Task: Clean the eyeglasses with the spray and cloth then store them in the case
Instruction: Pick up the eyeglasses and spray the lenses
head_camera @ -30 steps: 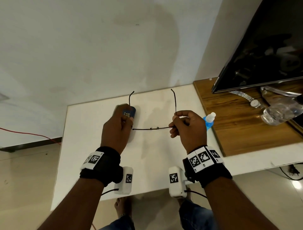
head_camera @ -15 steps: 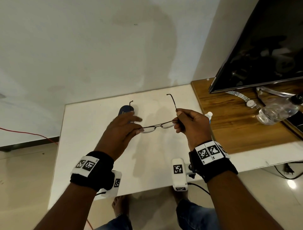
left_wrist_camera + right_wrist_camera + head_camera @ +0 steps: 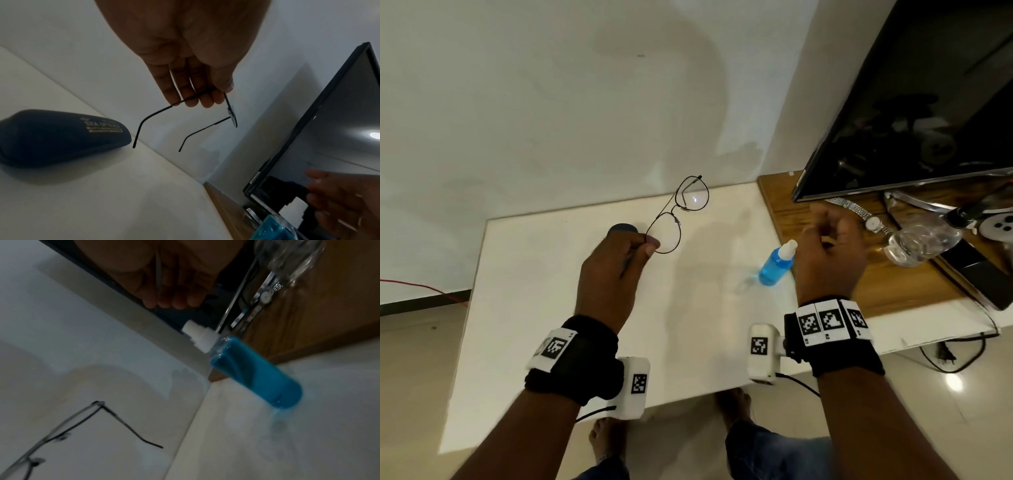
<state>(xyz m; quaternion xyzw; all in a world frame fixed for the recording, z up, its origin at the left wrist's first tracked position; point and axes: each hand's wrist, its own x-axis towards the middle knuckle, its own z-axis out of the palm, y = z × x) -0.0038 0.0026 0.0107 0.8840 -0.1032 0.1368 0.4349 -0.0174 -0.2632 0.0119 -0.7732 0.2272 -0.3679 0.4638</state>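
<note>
Thin black wire-rim eyeglasses (image 3: 677,213) are held up above the white table (image 3: 544,308), temples open. My left hand (image 3: 648,245) pinches them at the rim of the nearer lens; in the left wrist view its fingers (image 3: 191,99) curl round one temple (image 3: 156,112). Behind that hand lies a navy glasses case (image 3: 621,227), seen whole in the left wrist view (image 3: 61,136). A blue spray bottle (image 3: 777,263) with a white nozzle stands at the table's right side. My right hand (image 3: 825,236) hovers just behind and above it, fingers loosely curled, holding nothing.
A wooden stand (image 3: 859,284) adjoins the table on the right, carrying a black TV (image 3: 914,102), a metal wristwatch (image 3: 870,223), a clear plastic bottle (image 3: 921,241) and a dark phone (image 3: 977,274). A wall runs behind. Cables lie on the floor at right.
My right hand has let go of the eyeglasses and moved right, over the spray bottle. My left hand now holds them alone, raised and turned so the lenses face up.
</note>
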